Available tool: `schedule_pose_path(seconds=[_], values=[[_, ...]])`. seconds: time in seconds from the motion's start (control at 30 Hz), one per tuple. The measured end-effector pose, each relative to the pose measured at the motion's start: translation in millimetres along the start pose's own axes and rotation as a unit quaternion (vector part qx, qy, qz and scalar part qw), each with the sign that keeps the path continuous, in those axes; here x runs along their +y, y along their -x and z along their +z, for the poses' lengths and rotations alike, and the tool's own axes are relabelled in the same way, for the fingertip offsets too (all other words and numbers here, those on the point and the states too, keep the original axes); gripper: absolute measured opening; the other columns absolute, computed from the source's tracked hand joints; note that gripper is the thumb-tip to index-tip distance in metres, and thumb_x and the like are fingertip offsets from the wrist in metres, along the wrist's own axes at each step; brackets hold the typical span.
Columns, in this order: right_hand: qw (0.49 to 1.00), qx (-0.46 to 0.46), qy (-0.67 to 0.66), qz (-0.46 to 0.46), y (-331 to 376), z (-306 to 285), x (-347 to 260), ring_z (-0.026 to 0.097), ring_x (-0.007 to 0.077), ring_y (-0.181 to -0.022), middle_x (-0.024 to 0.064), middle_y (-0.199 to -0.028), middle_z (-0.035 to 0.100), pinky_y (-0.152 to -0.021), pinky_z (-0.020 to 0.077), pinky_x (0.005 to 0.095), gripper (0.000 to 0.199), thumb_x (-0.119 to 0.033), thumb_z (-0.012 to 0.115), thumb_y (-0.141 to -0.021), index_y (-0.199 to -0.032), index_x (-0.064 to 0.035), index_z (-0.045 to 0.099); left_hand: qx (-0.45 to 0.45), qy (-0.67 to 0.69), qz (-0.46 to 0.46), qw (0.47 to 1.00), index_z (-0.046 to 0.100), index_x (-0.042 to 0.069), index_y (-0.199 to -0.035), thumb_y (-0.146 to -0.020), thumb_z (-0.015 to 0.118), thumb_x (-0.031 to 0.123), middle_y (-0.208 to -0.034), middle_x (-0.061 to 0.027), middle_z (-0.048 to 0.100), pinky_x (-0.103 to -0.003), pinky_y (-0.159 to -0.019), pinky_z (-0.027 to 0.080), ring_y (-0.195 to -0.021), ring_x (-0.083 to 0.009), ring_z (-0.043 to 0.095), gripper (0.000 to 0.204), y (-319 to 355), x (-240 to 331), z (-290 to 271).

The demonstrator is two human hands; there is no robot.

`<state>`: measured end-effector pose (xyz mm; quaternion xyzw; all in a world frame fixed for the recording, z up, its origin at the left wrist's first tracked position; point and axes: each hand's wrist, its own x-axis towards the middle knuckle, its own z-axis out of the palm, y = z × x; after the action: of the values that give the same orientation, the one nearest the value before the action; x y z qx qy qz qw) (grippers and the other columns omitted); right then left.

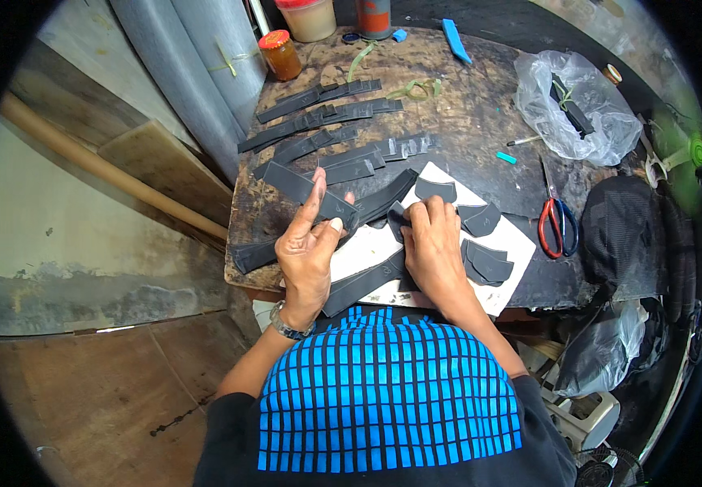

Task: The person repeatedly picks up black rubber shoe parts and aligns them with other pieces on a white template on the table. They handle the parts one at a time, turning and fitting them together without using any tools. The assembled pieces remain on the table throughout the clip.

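Observation:
My left hand (308, 247) holds a long black strip (306, 191) pinched between thumb and fingers, lifted over the near left part of the dark worktable (481, 122). My right hand (432, 243) presses a small black curved piece (398, 217) down on a white board (513, 235). Other black cut pieces (481, 261) lie on the board to the right of that hand. Longer black strips (367, 280) pass under both hands.
Rows of black strips (326, 122) cover the far left of the table. Red-handled scissors (556, 223) lie right of the board. A clear plastic bag (570, 101), a black cap-like object (623, 227), jars (280, 53) and a blue tool (455, 39) stand around the edges.

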<state>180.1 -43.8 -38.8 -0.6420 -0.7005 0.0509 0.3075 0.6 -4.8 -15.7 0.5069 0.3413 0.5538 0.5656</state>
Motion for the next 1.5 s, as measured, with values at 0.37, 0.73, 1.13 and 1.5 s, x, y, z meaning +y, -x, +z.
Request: schedule_pose_path(seconds=[0.37,0.73,1.13,1.5], values=[[0.901,-0.112,-0.399,0.124,-15,-37,-3,0.064,0.0208,-0.089,0.0094,-0.091,0.067,-0.078,0.0491,0.0318,0.012,-0.006,0.061,-0.093,-0.103,-0.0008,0.057,0.024,0.082,-0.016,0.996,0.047,-0.004,-0.139,-0.096,0.046,-0.01,-0.151,-0.024,0.037,-0.041,-0.102,0.052,-0.128,-0.0365,0.052,0.044,5,-1,8],[0.774,-0.136,-0.594,0.172,-29,-28,-18,0.057,0.0046,-0.083,0.0016,-0.097,0.067,-0.073,0.0471,0.0211,0.01,-0.008,0.067,-0.092,-0.098,-0.0018,0.063,-0.003,0.042,0.011,0.999,0.045,0.002,-0.144,-0.094,0.047,-0.01,-0.154,-0.0207,0.035,-0.024,-0.084,0.053,-0.124,-0.0263,0.056,0.051,16,6,16],[0.778,-0.146,-0.588,0.166,-29,-26,-12,0.057,0.0052,-0.084,0.0032,-0.099,0.067,-0.071,0.0476,0.0215,0.01,-0.01,0.066,-0.093,-0.097,-0.0013,0.063,-0.017,0.028,0.016,0.999,0.045,0.001,-0.143,-0.095,0.047,-0.009,-0.153,-0.0223,0.036,-0.029,-0.092,0.054,-0.126,-0.0235,0.053,0.05,17,7,18],[0.765,-0.162,-0.598,0.177,-28,-23,-9,0.057,0.003,-0.084,0.0004,-0.099,0.067,-0.073,0.0471,0.0193,0.012,-0.012,0.068,-0.093,-0.098,-0.003,0.063,-0.028,-0.01,0.016,0.999,0.045,0.0,-0.143,-0.094,0.05,-0.009,-0.15,-0.0226,0.039,-0.03,-0.098,0.052,-0.128,-0.0232,0.051,0.05,18,7,15]])
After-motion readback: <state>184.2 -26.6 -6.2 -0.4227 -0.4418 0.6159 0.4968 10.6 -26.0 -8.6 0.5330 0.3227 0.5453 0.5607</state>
